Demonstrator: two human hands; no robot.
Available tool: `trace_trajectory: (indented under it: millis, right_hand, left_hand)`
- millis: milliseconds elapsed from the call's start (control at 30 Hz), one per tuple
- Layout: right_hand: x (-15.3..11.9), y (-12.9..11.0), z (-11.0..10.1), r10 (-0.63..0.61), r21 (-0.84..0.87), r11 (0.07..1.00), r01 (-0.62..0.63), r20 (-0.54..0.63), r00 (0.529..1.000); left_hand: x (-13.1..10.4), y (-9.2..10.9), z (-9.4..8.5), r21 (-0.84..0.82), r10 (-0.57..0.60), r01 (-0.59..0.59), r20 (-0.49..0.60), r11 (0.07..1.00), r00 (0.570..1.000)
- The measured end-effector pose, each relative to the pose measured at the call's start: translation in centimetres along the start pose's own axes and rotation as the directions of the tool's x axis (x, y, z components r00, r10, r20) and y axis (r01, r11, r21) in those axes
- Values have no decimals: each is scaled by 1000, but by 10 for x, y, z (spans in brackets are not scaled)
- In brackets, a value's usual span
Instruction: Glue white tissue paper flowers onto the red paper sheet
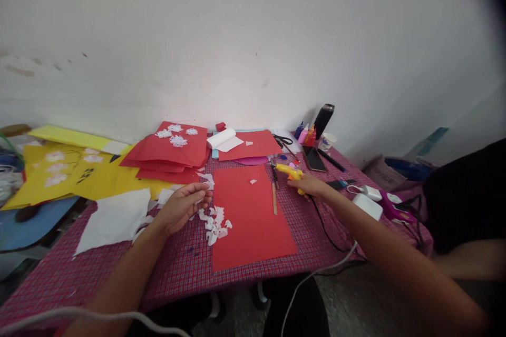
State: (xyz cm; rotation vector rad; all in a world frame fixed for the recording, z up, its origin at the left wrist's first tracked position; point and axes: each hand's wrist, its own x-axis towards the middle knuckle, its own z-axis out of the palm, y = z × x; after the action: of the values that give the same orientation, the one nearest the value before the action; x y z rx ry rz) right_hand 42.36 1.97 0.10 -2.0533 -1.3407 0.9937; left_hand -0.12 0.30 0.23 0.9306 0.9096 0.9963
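My right hand (308, 184) is wrapped round a yellow hot glue gun (290, 170), its nozzle pointing left over the table. A dark cord trails from it towards the front edge. My left hand (185, 206) hovers at the left edge of a red paper sheet (253, 226), thumb and fingers curled together; whatever they may pinch is too small to make out. Just below those fingers lies a heap of torn white paper bits (215, 225), partly on the sheet. One white scrap (253, 181) rests near the sheet's top, and a wooden stick (274, 199) lies along its right side.
Stacked red sheets (169, 150) carry white paper flowers (178, 141). Yellow papers (95, 174) and a large white piece (114, 218) lie left. Behind are a white paper roll (222, 139) and scissors (283, 140). A phone (314, 159), black bottle (324, 120) and power adapter (367, 206) are right.
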Motion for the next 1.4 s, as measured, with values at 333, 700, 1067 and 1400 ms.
trace_trajectory:
  millis: [333,700,1067,1400]
  right_hand:
    - [-8,-13,-1,-126,-387,917,100,-43,991]
    - [-91,-57,56,-634,-269,752,601,-47,772]
    - [-84,-90,123,-780,-158,618,770,-3,626]
    - [-67,-77,147,-792,-204,609,766,-98,603]
  left_hand:
    - [1,-2,-3,-14,8,-7,25,1000,1000]
    - [-6,2,36,-227,-75,111,162,968,984]
    - [31,-20,87,-299,-62,125,212,946,975]
    - [25,-20,84,-303,-56,100,150,948,987]
